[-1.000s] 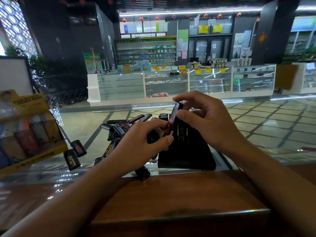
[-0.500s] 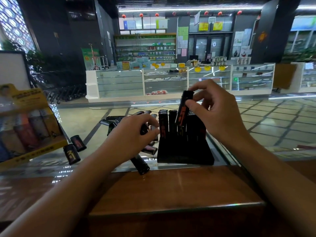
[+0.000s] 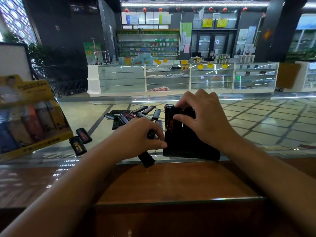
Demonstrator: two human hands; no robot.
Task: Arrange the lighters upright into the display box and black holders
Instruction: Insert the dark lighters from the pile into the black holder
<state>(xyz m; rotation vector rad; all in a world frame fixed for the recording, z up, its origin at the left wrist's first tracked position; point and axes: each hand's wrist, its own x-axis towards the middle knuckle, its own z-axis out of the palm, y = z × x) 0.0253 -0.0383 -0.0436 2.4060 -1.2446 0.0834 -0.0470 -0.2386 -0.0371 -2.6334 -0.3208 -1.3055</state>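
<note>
A black holder (image 3: 189, 147) is seen on the glass counter (image 3: 256, 134), with upright lighters (image 3: 168, 117) standing in it. Their tops are covered by the right hand (image 3: 203, 117), fingers curled over them. A dark lighter (image 3: 146, 158) is gripped by the left hand (image 3: 136, 137), thumb touching the holder's left edge. Loose lighters (image 3: 130, 115) lie behind; a yellow display box (image 3: 30, 115) stands far left.
</note>
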